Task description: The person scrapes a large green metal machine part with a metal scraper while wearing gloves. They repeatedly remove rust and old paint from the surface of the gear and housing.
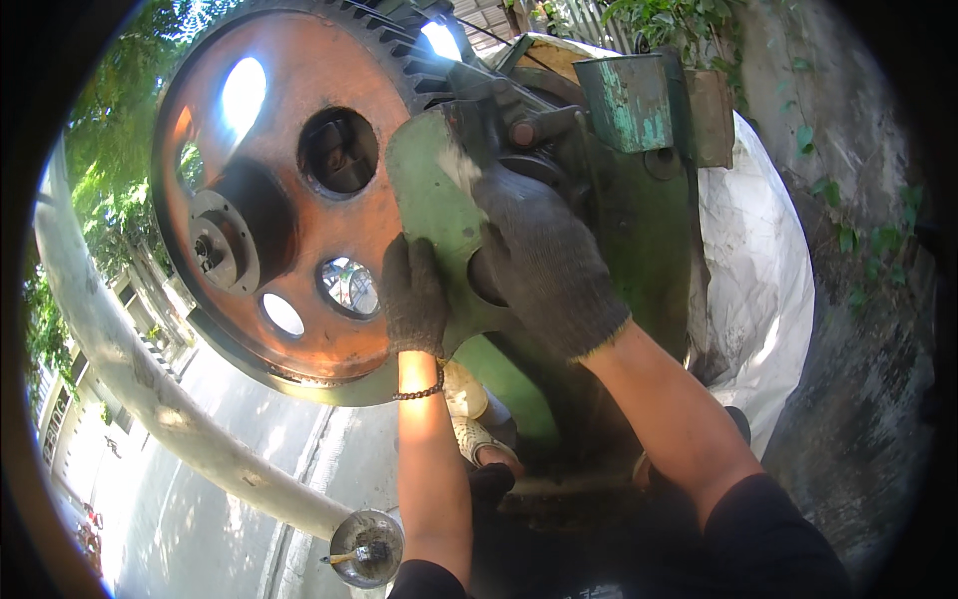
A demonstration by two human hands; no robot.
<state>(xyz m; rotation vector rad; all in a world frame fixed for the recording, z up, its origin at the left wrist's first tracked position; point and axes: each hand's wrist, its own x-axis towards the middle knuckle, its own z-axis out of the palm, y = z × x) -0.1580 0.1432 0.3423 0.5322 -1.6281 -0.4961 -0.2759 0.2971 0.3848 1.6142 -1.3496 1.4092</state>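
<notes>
My left hand (414,295), in a dark knitted glove, rests at the left edge of the green machine frame (424,165). Its fingers stretch upward against the metal. My right hand (549,260), gloved alike, reaches across the frame's upper middle. Its fingers point up and left and are smeared by motion. A pale blurred patch shows by its fingertips; what it is, and whether the hand holds anything, cannot be made out. Left of both hands stands a large orange flywheel (284,225) with round holes, a dark hub (235,235) and gear teeth behind its top.
A worn green metal box (624,100) hangs at the machine's upper right. White sheeting (758,270) lies between machine and concrete wall (818,110). A pale curved pole (160,414) runs along the left, beside the road. Below is a metal bowl (349,574) with a brush inside.
</notes>
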